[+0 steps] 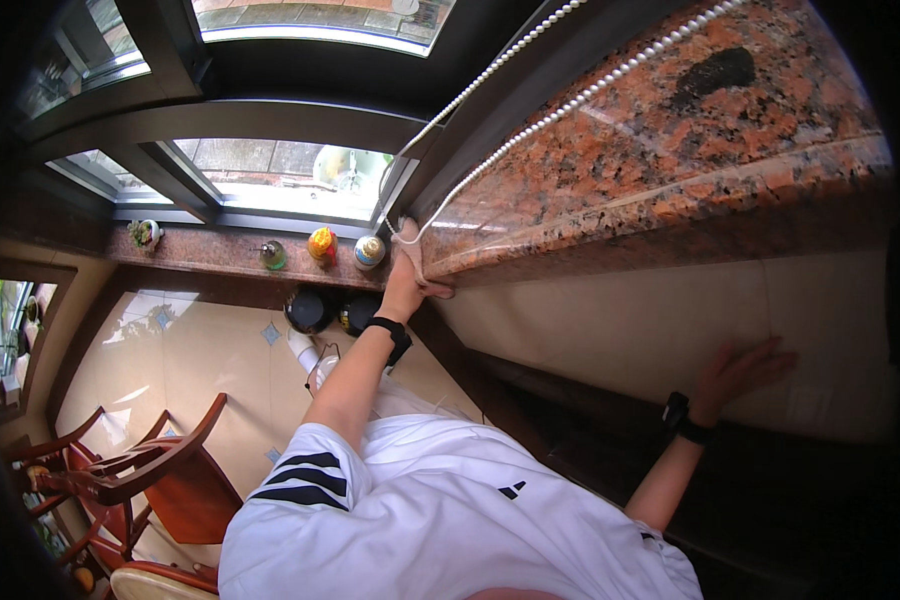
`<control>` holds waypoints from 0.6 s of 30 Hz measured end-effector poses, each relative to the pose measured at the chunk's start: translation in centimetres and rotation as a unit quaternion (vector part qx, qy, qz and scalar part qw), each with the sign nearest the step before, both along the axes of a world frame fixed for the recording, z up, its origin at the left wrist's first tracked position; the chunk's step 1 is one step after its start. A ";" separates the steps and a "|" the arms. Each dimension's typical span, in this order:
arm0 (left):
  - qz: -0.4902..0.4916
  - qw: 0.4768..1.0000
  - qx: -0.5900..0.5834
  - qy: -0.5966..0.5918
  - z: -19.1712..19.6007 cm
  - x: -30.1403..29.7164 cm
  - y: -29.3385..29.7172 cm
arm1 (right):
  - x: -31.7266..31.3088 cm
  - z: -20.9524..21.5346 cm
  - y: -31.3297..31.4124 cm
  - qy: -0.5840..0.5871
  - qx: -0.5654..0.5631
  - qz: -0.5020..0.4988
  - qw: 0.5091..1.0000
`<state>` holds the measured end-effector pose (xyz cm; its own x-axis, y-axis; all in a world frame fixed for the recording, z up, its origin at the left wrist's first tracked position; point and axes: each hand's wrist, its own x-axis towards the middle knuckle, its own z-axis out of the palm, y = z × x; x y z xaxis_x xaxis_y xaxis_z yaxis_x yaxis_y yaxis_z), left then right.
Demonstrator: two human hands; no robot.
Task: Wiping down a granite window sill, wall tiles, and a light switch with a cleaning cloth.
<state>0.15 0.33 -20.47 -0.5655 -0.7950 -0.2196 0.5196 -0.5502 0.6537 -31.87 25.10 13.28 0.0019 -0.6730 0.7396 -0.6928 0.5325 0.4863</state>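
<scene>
A white beaded blind chain hangs in a loop in front of the granite ledge and window frame. My left hand is at the ledge's left end, its thumb stretched apart from the fingers. The bottom of the loop crosses its fingers, and no closed grip on the chain shows. Some of those fingertips are hard to make out. On the right, in shadow, my right hand reaches out with fingers extended before the pale wall panel, holding nothing. Dark bands circle both wrists.
The red granite ledge has a thick rounded edge. Along the window sill stand a blue-and-white jar, a red-and-yellow item, a green glass bottle and a potted succulent. Dark round containers sit below. Wooden chairs are lower left.
</scene>
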 end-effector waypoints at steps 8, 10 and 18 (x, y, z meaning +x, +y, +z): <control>0.064 0.933 -0.281 -0.213 -7.3 0.4 -0.6 | 0.0 -0.3 -2.0 0.035 -0.004 -0.006 0.999; 0.064 0.948 -0.249 -0.187 -7.2 0.1 -0.6 | 0.0 -0.3 -1.8 0.048 -0.004 -0.010 0.999; -0.003 1.000 -0.002 -0.027 -7.4 0.8 -1.7 | 0.4 -0.2 -2.2 0.057 -0.001 0.002 0.998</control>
